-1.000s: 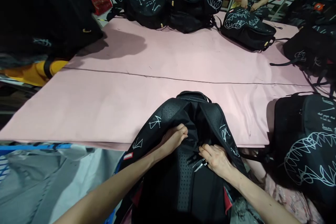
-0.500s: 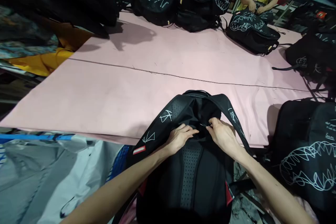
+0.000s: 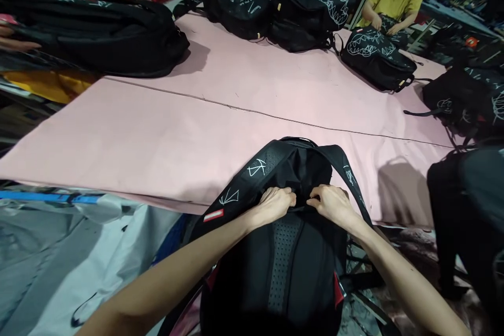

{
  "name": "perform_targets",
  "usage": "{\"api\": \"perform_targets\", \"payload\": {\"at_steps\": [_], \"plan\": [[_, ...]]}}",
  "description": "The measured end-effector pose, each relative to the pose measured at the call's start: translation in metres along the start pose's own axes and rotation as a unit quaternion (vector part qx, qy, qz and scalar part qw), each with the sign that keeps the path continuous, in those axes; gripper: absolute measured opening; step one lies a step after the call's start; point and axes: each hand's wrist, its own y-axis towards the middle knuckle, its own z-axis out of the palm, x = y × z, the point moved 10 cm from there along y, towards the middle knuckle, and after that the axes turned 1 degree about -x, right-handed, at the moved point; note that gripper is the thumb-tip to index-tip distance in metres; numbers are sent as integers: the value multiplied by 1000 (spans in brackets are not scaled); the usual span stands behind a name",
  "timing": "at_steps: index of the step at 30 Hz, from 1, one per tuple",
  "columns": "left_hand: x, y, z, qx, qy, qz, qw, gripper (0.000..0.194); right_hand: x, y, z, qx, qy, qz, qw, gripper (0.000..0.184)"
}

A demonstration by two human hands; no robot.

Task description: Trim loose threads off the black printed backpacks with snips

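Below me a black backpack (image 3: 307,268) leans at the table's near edge, its padded back panel facing me. The shoulder straps, one with a white drawing and a small red-and-white label (image 3: 213,215), arch away on both sides. My left hand (image 3: 279,203) is closed with its fingers pressed together at the black fabric near the top of the back panel. Opposite it, a short gap away, my right hand (image 3: 328,203) pinches at the same upper edge. Whatever lies between the fingertips is too dark and small to make out, though both hands touch the backpack's fabric.
A pink-covered table (image 3: 189,136) stretches ahead. Several black backpacks with white drawings (image 3: 311,10) stand along its far side. A person in a yellow shirt (image 3: 394,0) handles one. Another backpack (image 3: 110,37) is at left beside someone's hand. One more (image 3: 468,210) stands close at right.
My hands have shifted slightly on the backpack, and the small shiny piece at my right fingertips no longer shows. At left, a black backpack has come down low over the table.
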Motion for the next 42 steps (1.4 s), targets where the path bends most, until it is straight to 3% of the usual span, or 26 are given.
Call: {"api": "perform_targets", "payload": {"at_steps": [10, 18, 20, 27, 31, 35, 38, 42], "plan": [[-2, -7, -7, -68, 33, -12, 997, 32, 11, 18, 4, 75, -33, -18, 996, 15], [1, -41, -24, -273, -96, 31, 957, 23, 12, 18, 3, 73, -27, -27, 997, 15], [5, -40, -25, -264, -106, 9, 959, 24, 13, 17, 5, 80, -26, -31, 996, 14], [1, -6, -14, -16, -61, -17, 998, 21, 14, 12, 9, 75, -17, -49, 996, 14], [-7, 4, -8, 45, -10, 18, 999, 20, 14, 11, 9, 76, -15, -48, 996, 14], [-11, 2, -5, 21, 31, 45, 998, 27, 15, 12, 9, 82, -7, -41, 996, 13], [-9, -3, -7, -25, 36, 30, 999, 30, 14, 12, 7, 72, 2, -41, 997, 13], [3, -21, -34, -176, -98, -4, 980, 19, 9, 12, 4, 57, 19, -36, 998, 15]]}}
